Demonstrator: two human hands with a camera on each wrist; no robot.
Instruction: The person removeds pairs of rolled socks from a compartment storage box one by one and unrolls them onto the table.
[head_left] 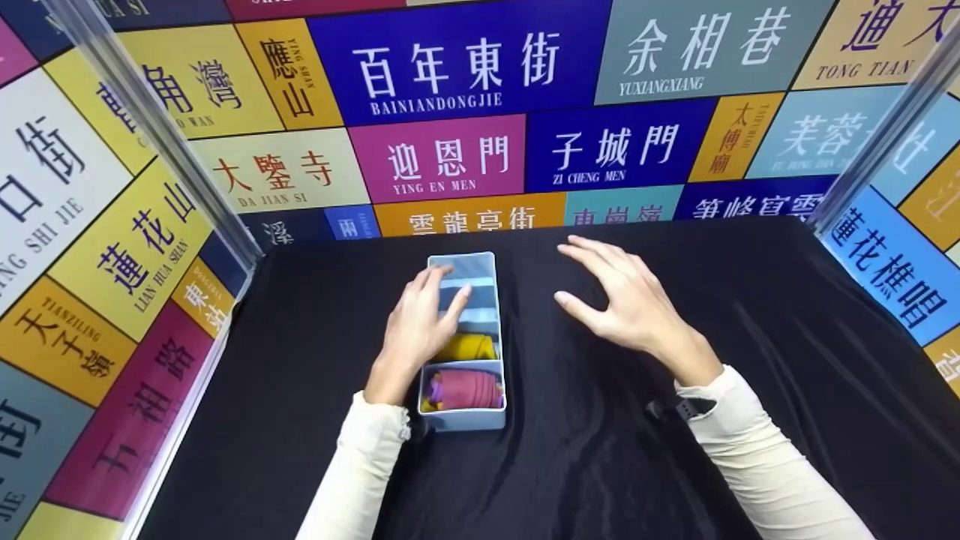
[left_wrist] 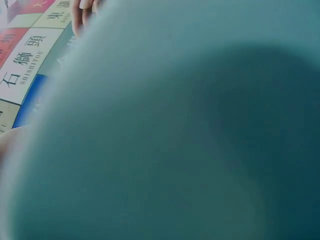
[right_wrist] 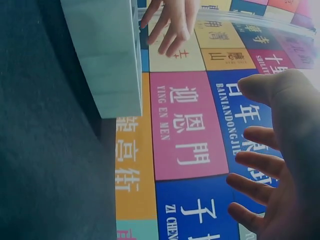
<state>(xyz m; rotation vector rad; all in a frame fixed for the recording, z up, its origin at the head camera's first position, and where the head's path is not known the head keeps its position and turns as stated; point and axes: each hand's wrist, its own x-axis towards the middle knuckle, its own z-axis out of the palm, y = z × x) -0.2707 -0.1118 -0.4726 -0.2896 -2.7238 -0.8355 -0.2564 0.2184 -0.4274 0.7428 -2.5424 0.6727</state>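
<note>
A long pale blue storage box (head_left: 466, 420) with compartments stands on the black cloth. Its nearest compartment holds a rolled dark pink fabric piece (head_left: 469, 388) with purple and yellow bits at its edge. Behind that lies a rolled yellow fabric piece (head_left: 471, 346), partly covered by my left hand (head_left: 420, 319). That hand hovers over the box's left side, thumb and fingers spread apart, holding nothing. To the right of the box, my right hand (head_left: 626, 300) is raised in the air with loosely spread fingers. The box's blurred wall (left_wrist: 175, 125) fills most of the left wrist view.
Black cloth (head_left: 585, 450) covers the table. Panels with coloured Chinese street-name signs (head_left: 457, 67) rise behind it and on both sides. Clear upright posts stand at the left (head_left: 172, 135) and right (head_left: 877, 142) back corners.
</note>
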